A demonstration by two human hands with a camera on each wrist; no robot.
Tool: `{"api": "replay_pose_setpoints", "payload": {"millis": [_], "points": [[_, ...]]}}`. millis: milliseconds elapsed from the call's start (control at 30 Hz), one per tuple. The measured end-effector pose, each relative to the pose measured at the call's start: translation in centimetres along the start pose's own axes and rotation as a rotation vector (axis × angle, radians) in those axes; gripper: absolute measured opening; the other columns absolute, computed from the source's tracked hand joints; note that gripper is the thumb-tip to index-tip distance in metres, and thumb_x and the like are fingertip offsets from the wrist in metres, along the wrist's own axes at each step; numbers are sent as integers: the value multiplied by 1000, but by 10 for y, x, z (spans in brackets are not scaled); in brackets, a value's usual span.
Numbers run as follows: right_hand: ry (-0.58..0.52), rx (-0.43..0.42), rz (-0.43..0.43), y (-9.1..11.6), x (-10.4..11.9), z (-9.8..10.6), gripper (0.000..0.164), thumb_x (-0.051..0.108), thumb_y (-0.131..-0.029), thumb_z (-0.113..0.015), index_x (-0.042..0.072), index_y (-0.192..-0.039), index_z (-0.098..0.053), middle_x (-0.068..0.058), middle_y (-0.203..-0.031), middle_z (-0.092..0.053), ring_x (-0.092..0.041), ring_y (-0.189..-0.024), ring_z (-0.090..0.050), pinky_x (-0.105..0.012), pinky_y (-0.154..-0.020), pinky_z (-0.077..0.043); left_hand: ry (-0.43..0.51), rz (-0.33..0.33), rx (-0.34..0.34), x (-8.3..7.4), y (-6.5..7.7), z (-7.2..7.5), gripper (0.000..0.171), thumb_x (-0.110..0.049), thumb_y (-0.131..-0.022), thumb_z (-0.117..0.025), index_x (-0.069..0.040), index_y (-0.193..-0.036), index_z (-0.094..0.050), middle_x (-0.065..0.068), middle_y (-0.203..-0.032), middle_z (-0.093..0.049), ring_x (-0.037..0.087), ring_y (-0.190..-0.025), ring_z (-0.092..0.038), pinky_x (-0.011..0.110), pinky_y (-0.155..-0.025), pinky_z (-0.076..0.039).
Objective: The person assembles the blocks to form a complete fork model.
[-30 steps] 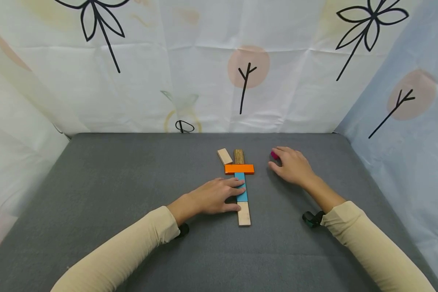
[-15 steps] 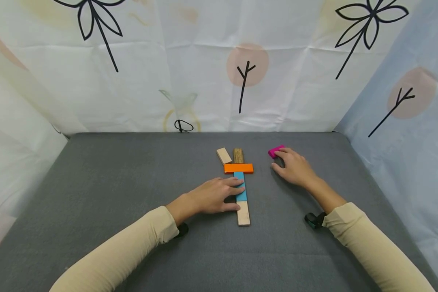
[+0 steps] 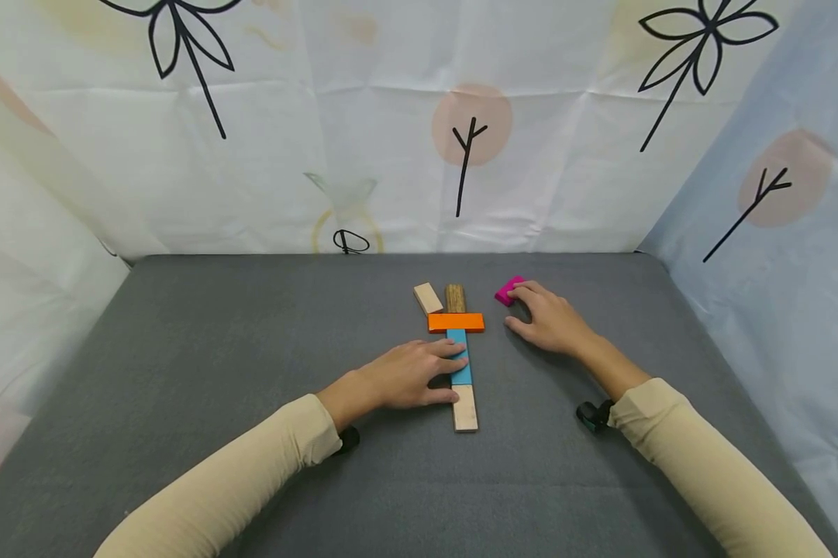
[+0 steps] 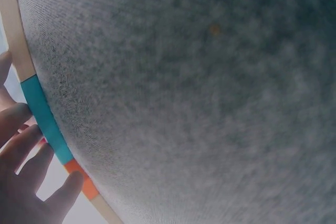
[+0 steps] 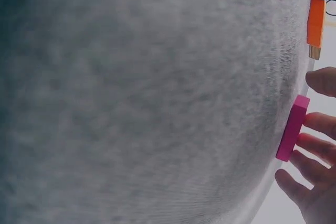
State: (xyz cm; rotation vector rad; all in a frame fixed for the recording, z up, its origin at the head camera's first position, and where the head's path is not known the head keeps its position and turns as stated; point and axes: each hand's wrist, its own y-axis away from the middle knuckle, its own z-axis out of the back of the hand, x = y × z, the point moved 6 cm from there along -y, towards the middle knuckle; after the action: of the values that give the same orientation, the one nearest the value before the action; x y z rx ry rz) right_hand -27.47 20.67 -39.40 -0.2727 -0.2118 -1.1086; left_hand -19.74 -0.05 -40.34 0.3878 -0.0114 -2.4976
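My left hand (image 3: 413, 377) lies over the blue block (image 3: 463, 377) in the head view, fingers spread across it and thumb at the pale wooden block (image 3: 464, 415) at its near end. Across the blue block's far end sits an orange block (image 3: 456, 322), with a brown bark-like wooden piece (image 3: 455, 298) beyond it. To the right, my right hand (image 3: 553, 319) has its fingertips on a magenta block (image 3: 505, 294). The thumb stands apart from that block (image 5: 292, 129) in the right wrist view, with the fingers extended along its side.
Another pale block (image 3: 428, 297) lies slanted at the orange block's upper left corner. All the pieces are on a grey cloth-covered table (image 3: 251, 325). Behind it hangs a white patterned curtain (image 3: 391, 139), and a bluish one (image 3: 795, 294) runs along the right side.
The magenta block, first mostly hidden under the right hand, has come into view and slid left toward the row of blocks with the fingers on it. The left hand stays put.
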Motion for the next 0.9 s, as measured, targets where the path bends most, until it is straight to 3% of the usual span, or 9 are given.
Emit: {"api": "replay_pose_setpoints", "payload": {"millis": [300,900], "points": [[-44,28,59,-6,10,-1,43,22,-93,-69,-1,-128,-60,-21,-133,-55,-39,-114,-58,-59,-93,-46,3,6,5,1,-1,0,60,-48,-99,-58,-15,-148,-49,2,-158,-37,19,-146,-33,44,-113,-35],[-106,85,123,-12,26,-6,39,21,-94,-67,0,-126,-62,-21,-136,-55,-39,-117,-57,-58,-96,-46,-1,-7,-1,1,-1,-1,60,-49,-99,-58,-15,-148,-50,3,-158,-37,19,-146,-33,46,-112,-36]]}}
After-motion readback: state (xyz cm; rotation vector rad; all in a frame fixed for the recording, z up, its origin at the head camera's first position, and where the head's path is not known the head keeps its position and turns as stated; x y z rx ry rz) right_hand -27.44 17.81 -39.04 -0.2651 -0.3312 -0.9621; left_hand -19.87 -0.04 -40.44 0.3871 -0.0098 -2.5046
